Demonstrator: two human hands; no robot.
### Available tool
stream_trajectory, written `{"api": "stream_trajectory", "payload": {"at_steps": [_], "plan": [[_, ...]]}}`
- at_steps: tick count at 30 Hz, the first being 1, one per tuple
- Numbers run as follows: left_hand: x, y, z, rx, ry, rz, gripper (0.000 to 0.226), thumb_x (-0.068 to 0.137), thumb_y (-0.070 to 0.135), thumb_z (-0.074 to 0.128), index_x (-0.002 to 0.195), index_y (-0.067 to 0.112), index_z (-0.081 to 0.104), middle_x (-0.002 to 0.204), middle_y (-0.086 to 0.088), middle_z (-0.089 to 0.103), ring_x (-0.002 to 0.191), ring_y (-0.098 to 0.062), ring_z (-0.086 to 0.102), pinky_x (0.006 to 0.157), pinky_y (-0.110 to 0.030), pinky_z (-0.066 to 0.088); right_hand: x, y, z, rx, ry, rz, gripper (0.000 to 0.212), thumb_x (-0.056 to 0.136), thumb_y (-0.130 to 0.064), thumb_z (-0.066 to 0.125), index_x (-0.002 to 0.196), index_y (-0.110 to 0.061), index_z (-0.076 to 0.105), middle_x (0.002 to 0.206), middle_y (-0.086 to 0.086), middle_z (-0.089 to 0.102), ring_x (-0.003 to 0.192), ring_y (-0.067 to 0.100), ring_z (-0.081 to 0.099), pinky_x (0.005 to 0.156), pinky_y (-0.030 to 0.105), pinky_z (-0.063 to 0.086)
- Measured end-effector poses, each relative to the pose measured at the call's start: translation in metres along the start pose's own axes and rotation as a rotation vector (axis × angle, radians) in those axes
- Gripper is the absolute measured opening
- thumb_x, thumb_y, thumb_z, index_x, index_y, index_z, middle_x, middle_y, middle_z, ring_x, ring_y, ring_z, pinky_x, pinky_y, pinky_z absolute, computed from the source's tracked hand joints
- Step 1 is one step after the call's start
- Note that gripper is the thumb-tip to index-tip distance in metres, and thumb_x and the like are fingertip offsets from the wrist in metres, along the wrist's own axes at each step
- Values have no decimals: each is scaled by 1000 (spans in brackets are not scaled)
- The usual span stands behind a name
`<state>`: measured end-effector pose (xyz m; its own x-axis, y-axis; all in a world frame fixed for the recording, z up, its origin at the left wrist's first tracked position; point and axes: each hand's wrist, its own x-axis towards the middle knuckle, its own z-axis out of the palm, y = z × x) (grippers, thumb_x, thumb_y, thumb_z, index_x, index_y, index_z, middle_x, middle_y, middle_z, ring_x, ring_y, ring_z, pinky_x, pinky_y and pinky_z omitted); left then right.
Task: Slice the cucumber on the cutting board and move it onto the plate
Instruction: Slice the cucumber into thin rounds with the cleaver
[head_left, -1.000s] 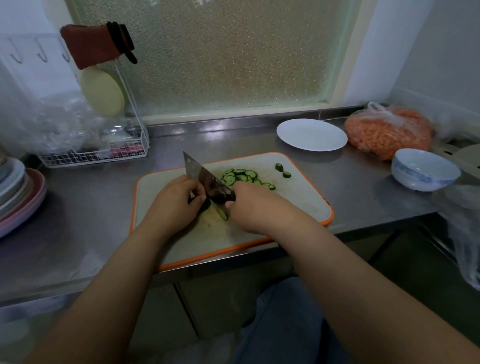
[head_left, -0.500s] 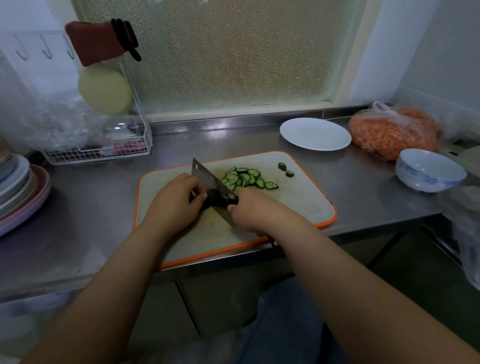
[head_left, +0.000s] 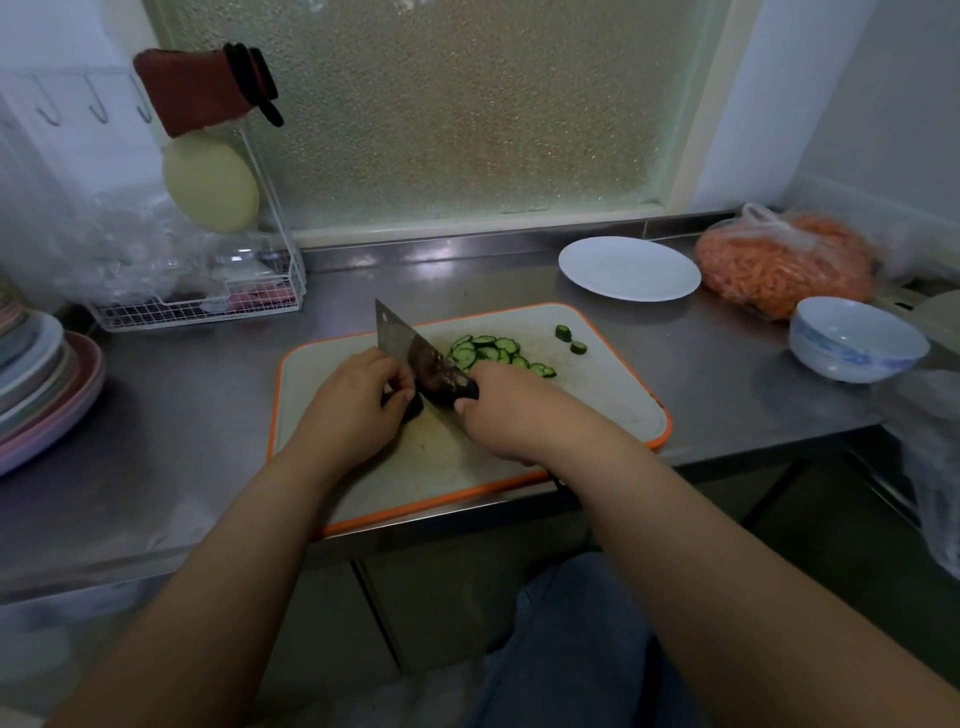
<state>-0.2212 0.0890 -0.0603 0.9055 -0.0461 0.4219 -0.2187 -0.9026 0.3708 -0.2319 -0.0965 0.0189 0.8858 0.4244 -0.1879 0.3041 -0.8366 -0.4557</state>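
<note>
A: Nearest the camera, what shows?

B: Two bare forearms reach over the tabletop edge to an orange-rimmed board. Below the edge, a blue-clad knee.

A: And the hands?

B: On the board's near half, the left hand has its fingers curled down over a dark stub of cucumber, which peeks out just under the fingertips. The right hand has its fingers wrapped tight round the handle of a cleaver.

A: How does the cleaver stand?

B: Its blade stands on edge between the two hands, flat side against the left knuckles, tip pointing away toward the window. Whether the edge touches the board I cannot tell; the hands hide it.

A: Where is the cut cucumber?

B: Just right of the blade, a row of overlapping slices lies on the board's far half. Two small end pieces sit apart from them, nearer the far right corner.

A: Beyond the board?

B: A white plate sits behind the board's right corner, nothing on it. Right of it lies a plastic bag of orange shreds, and nearer than that a white bowl. At the left edge is a stack of plates; behind, a wire rack with a red mitt hung above it, against a frosted window.
</note>
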Motion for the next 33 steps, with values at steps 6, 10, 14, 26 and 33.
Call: {"api": "stream_trajectory", "payload": {"at_steps": [6, 10, 14, 26, 33], "plan": [[-1, 1, -1, -12, 0, -4, 8, 83, 14, 63, 79, 19, 59, 83, 5, 51, 78, -13, 44, 67, -26, 31, -5, -7, -3, -30, -1, 4, 24, 98, -23, 46, 116, -11, 54, 107, 9, 61, 85, 23, 53, 68, 28, 39], [0, 1, -2, -17, 4, -9, 8, 83, 13, 63, 79, 18, 59, 83, 3, 52, 77, -14, 44, 67, -27, 31, -3, -11, 0, -37, -3, 19, 22, 97, -20, 46, 115, -10, 55, 96, 8, 58, 81, 22, 55, 60, 27, 40], [0, 1, -1, -7, -5, -2, 7, 82, 12, 63, 79, 17, 59, 82, 5, 50, 76, -14, 44, 67, -28, 33, 4, -14, 12, -62, -40, 51, 25, 97, -19, 46, 118, -8, 55, 105, 11, 59, 87, 25, 55, 67, 27, 40], [-4, -1, -3, 28, 15, 13, 8, 83, 14, 63, 79, 18, 58, 81, 3, 51, 78, -18, 48, 69, -29, 36, 12, 6, 15, 14, -13, 74, 25, 95, -22, 48, 115, -10, 56, 111, 12, 61, 93, 26, 56, 72, 29, 42], [-4, -1, -1, 12, 9, 2, 11, 82, 13, 64, 79, 20, 56, 82, 3, 52, 76, -17, 47, 67, -28, 34, 0, -3, 15, 8, 24, 29, 25, 96, -22, 47, 118, -10, 52, 114, 11, 59, 104, 29, 57, 74, 30, 40]]}}
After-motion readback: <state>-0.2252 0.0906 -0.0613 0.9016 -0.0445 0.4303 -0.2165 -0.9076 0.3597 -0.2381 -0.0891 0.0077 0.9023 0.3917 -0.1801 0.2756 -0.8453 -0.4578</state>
